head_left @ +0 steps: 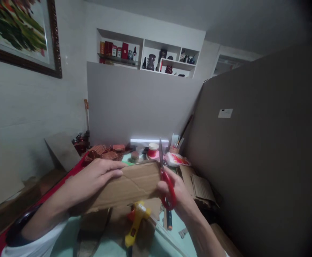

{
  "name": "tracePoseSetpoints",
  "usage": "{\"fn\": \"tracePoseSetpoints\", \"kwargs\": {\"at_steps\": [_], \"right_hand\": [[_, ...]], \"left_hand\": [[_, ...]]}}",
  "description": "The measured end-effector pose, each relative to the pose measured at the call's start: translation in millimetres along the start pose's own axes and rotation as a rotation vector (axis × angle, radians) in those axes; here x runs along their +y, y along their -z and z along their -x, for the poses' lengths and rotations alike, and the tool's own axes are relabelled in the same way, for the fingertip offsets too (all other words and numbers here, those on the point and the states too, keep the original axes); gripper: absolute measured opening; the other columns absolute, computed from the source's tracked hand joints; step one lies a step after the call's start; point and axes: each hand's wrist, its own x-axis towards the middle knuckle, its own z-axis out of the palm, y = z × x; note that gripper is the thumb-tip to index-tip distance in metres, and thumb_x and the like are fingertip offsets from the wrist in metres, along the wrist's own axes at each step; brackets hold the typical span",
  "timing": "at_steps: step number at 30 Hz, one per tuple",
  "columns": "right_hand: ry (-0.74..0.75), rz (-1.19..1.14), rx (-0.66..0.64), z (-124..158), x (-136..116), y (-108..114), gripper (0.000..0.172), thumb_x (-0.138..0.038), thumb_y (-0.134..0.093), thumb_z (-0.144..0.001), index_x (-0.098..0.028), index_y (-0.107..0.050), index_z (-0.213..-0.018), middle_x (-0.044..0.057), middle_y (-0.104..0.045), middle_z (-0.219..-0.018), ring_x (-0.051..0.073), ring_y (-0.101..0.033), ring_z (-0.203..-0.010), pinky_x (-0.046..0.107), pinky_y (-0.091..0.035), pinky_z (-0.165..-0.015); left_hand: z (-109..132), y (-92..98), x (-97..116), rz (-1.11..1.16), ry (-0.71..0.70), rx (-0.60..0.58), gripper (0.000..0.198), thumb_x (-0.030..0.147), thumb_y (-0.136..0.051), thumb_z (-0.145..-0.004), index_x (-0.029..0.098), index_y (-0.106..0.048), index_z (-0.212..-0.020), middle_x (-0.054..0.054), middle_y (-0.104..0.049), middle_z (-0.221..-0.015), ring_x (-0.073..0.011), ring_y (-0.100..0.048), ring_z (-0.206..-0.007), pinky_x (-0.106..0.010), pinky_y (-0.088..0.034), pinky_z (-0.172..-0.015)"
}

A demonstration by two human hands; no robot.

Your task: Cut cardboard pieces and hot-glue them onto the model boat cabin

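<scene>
At 8 o'clock, the left hand (101, 173) pinches a brown cardboard piece (137, 180) between its fingers. The cardboard piece spans 7 to 6 o'clock, raised above the pale green tabletop (72, 228). Below it, toward 6 o'clock, is a yellow glue gun (136, 225). Red-handled scissors (172, 191) stand upright at its right end, held in the right hand (179, 191) at 5 o'clock; blade opening is unclear. Corrugated cardboard (204, 187) lies at 4 o'clock. Cutting seems in hand; the next move likely calls for steady holding and squeezed handles.
</scene>
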Motion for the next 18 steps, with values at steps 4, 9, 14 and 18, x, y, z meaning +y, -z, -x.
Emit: {"fn": "tracePoseSetpoints", "kwargs": {"at_steps": [4,9,14,18], "right_hand": [[0.029,-0.056,0.081,-2,6,-3,0.050,-0.034,-0.089,-0.068,-0.017,-0.065,-0.108,-0.002,-0.062,-0.079,0.011,-0.058,-0.070,0.021,-0.050,-0.066],[0.116,-0.160,0.355,-9,21,8,0.056,-0.039,-0.088,-0.067,-0.021,-0.057,-0.110,-0.008,-0.046,-0.074,0.003,-0.036,-0.051,0.015,-0.033,-0.046],[0.204,-0.213,0.503,-12,15,18,0.060,-0.042,-0.090,-0.063,-0.023,-0.053,-0.108,-0.008,-0.042,-0.077,0.004,-0.035,-0.053,0.015,-0.033,-0.046],[0.248,-0.194,0.490,-8,11,13,0.059,-0.040,-0.090,-0.060,-0.023,-0.055,-0.105,-0.007,-0.043,-0.077,0.005,-0.036,-0.055,0.015,-0.030,-0.045]], "left_hand": [[-5,-11.7,6,-0.109,0.047,0.175,0.034,0.040,-0.050,-0.095,0.027,-0.074,-0.116,-0.004,-0.075,-0.120,-0.0271,-0.066,-0.109,-0.041,-0.045,-0.098],[0,-40.7,26,-0.218,-0.116,0.788,0.028,0.029,-0.051,-0.096,0.019,-0.073,-0.110,-0.010,-0.074,-0.111,-0.0271,-0.062,-0.111,-0.040,-0.042,-0.102],[-3,-83.5,46,0.409,0.063,0.170,0.020,0.039,-0.067,-0.086,0.022,-0.076,-0.080,-0.005,-0.075,-0.085,-0.0219,-0.066,-0.081,-0.031,-0.048,-0.071],[-16,-105.5,43,0.850,0.182,0.067,0.039,0.051,-0.072,-0.075,0.016,-0.073,-0.093,-0.005,-0.069,-0.080,-0.0167,-0.059,-0.061,-0.029,-0.047,-0.057]]}}
